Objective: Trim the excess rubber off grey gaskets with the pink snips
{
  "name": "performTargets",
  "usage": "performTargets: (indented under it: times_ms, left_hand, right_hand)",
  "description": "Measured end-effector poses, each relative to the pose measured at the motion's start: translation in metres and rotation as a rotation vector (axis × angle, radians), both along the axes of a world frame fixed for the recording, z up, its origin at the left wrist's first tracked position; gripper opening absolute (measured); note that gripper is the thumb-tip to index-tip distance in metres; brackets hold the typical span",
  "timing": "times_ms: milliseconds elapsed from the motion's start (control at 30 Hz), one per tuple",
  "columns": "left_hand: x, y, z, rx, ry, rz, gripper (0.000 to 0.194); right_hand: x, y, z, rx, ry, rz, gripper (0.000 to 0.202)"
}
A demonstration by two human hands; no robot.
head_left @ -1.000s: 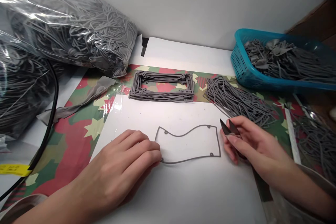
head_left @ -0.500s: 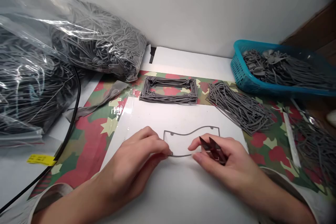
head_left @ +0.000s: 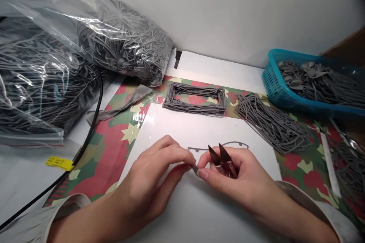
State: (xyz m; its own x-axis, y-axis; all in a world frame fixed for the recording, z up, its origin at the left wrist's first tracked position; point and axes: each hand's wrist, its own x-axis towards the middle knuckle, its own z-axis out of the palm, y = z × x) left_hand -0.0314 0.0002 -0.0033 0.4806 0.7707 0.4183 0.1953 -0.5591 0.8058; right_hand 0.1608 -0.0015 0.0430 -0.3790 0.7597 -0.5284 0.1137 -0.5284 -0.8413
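A thin grey rubber gasket (head_left: 235, 143), shaped like a wavy frame with small eyelets, lies over the white sheet (head_left: 165, 127). My left hand (head_left: 159, 171) pinches its near edge between thumb and fingers. Right beside that grip, the thumb and index finger of my right hand (head_left: 245, 174) are closed on the same edge. Dark thread snips (head_left: 226, 160) are tucked in my right hand, blades apart and pointing up and away. My right fingers hide much of the gasket's middle and right side.
Behind the sheet lie a neat rectangular stack of gaskets (head_left: 194, 109) and a loose pile (head_left: 273, 125). A blue basket (head_left: 269, 79) of grey strips stands at right. Clear bags (head_left: 128, 38) stuffed with strips fill the left, near a black cable (head_left: 92, 129) with a yellow tag (head_left: 59, 163).
My hands have come together at the gasket's near edge, where my right fingers now pinch beside my left. The near edge has been lifted and bunched. The whole view has shifted slightly.
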Motion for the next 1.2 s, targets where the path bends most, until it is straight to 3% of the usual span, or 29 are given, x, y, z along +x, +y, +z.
performTargets:
  times_ms: [200,500,767,1200]
  left_hand:
    - [0.001,0.000,0.003,0.021,0.016,0.054,0.026]
    - [0.001,0.000,0.004,0.051,0.067,-0.005,0.023]
    - [0.003,-0.002,0.006,0.051,0.041,0.051,0.018]
    - [0.005,0.000,0.011,0.052,0.041,0.089,0.018]
  right_hand:
    - [-0.003,-0.001,-0.001,-0.094,0.071,-0.049,0.019]
    - [-0.001,-0.002,-0.004,-0.061,0.130,-0.063,0.019]
    - [-0.004,-0.003,0.002,-0.043,0.071,-0.042,0.030]
    - [-0.001,-0.002,0.000,-0.039,0.099,-0.026,0.031]
